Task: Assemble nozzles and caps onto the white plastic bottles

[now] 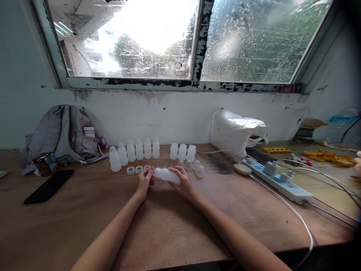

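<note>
i have the left hand (144, 182) and right hand (182, 180) closed around one white bottle (166, 175), both its ends partly hidden. a blurred patch (220, 163) at right masks something unreadable.

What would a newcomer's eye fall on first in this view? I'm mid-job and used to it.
Probably the glaring, speckled glass window with its peeling frame, across the top. Next, a translucent white plastic bottle, sideways in the grip of the left hand and right hand, low centre, with six similar capped bottles and three uncapped ones standing behind it. Then the slumped grey fabric backpack at left.
</note>
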`<state>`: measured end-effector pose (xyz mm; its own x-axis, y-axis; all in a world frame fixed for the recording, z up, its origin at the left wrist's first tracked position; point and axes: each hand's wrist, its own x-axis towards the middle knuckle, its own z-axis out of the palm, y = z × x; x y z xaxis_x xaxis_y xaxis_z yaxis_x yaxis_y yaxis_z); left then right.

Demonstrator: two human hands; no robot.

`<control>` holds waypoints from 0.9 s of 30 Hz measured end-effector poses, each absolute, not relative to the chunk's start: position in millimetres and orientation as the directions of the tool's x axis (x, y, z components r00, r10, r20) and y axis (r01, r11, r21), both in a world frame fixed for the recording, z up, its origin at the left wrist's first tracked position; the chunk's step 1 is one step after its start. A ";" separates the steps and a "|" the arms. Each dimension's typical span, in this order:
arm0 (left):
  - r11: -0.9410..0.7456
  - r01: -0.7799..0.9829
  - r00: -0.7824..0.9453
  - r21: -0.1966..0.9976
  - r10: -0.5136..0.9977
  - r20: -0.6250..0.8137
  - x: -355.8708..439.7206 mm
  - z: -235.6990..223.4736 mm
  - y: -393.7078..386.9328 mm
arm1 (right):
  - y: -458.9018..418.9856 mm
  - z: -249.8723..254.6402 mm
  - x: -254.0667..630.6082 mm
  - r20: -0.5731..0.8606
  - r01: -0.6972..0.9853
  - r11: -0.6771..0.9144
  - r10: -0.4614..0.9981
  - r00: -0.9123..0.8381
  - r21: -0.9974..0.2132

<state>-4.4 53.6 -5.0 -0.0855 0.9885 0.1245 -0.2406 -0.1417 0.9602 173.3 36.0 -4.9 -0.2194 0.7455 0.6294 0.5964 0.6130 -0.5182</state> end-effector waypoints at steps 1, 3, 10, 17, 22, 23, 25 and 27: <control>-0.147 -0.235 -0.080 0.961 0.988 0.132 -4.5 -4.2 53.0 | 35.3 -4.1 173.1 0.619 0.575 0.609 0.756 -0.213 -0.546; -0.150 -0.236 -0.060 0.960 0.988 0.140 -5.3 -2.9 52.1 | 34.4 -3.3 172.5 0.583 0.519 0.578 0.793 -0.176 -0.629; -0.127 -0.378 0.058 0.917 0.985 0.160 -8.8 -2.2 52.8 | 39.9 -9.7 171.9 0.228 0.216 0.242 0.970 -0.088 -0.946; -0.114 -0.342 -0.045 0.933 0.993 0.105 -4.8 -5.7 55.9 | 31.6 -5.0 167.0 0.337 0.343 0.344 0.938 -0.082 -0.874; -0.061 -0.311 -0.106 0.948 0.994 0.029 -3.8 -8.4 55.1 | 26.1 0.2 162.6 0.409 0.412 0.406 0.909 -0.085 -0.816; -0.039 -0.320 -0.097 0.947 0.995 0.008 -3.5 -8.5 54.8 | 25.6 0.1 162.2 0.423 0.422 0.419 0.902 -0.091 -0.804; -0.007 -0.344 -0.072 0.939 0.997 -0.018 -2.6 -8.9 54.3 | 25.3 -1.1 161.7 0.458 0.443 0.457 0.882 -0.112 -0.771; 0.013 -0.370 -0.052 0.929 0.998 -0.035 -1.3 -9.4 54.1 | 25.3 -3.1 161.3 0.506 0.470 0.510 0.850 -0.145 -0.721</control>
<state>-1.3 54.1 -9.4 -0.0516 0.9981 -0.0345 -0.3698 0.0130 0.9290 161.3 25.3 -3.1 -0.1452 0.8500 0.5064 0.4703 0.5096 -0.7205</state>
